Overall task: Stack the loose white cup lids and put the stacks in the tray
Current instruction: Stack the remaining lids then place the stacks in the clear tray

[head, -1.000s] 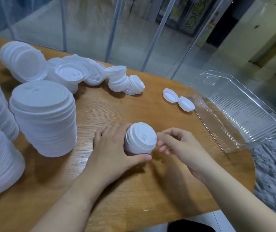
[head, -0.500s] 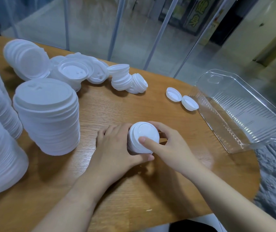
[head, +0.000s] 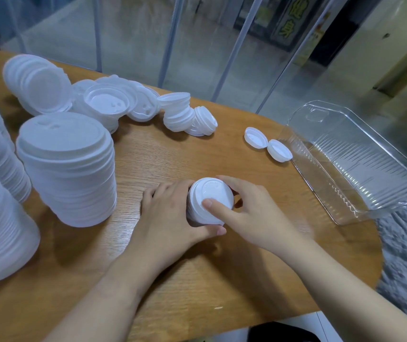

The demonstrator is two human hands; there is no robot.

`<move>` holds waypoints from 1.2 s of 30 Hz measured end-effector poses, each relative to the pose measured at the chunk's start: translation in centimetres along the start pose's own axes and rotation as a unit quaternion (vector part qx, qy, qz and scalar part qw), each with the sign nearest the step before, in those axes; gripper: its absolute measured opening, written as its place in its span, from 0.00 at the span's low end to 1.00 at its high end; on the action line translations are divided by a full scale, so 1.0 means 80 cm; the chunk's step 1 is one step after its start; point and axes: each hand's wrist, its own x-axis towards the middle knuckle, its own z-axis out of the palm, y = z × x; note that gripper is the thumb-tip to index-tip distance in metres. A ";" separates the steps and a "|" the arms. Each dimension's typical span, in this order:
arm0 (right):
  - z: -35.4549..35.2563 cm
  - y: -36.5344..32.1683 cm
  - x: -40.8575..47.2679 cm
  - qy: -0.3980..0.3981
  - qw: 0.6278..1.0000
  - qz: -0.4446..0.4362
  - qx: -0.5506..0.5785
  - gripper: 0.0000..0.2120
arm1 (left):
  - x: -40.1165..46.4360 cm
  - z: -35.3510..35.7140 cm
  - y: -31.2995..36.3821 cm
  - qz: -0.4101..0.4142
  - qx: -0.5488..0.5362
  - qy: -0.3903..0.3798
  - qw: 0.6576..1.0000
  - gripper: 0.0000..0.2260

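A short stack of small white lids [head: 210,201] stands on the wooden counter [head: 197,267], near its front edge. The left hand [head: 170,215] wraps around the stack's left side, thumb under its near edge; the right hand [head: 249,211] grasps it from the right, thumb pressed on top. Two loose small lids [head: 268,146] lie just beside the clear plastic tray [head: 360,166]. Tall stacks of large lids [head: 66,166] stand at left.
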 end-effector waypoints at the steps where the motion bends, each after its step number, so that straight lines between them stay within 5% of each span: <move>1: 0.000 0.000 -0.001 -0.006 1.000 0.003 0.011 0.12 | 0.000 -0.001 0.000 -0.002 -0.002 -0.002 1.000 0.41; 5: 0.003 0.007 -0.002 -0.017 0.998 0.026 0.046 0.13 | -0.002 -0.004 0.002 0.006 -0.009 -0.008 1.000 0.48; 10: 0.009 0.015 -0.004 -0.015 0.995 0.030 0.091 0.36 | -0.005 -0.006 0.007 0.017 -0.019 0.010 1.000 0.37; 22: -0.002 0.023 0.006 -0.053 0.996 -0.005 0.066 0.38 | -0.002 -0.005 0.007 0.019 -0.017 0.008 1.000 0.33; 30: -0.006 0.036 0.012 -0.072 0.995 -0.006 0.065 0.30 | -0.001 -0.005 0.006 0.019 -0.013 -0.001 1.000 0.34; 33: -0.029 0.074 0.035 0.054 0.998 0.005 0.041 0.24 | -0.001 -0.005 0.004 0.014 -0.017 0.000 1.000 0.36; 36: -0.057 0.153 0.076 0.177 0.977 0.030 -0.119 0.15 | -0.002 -0.004 0.004 0.011 -0.024 0.006 1.000 0.38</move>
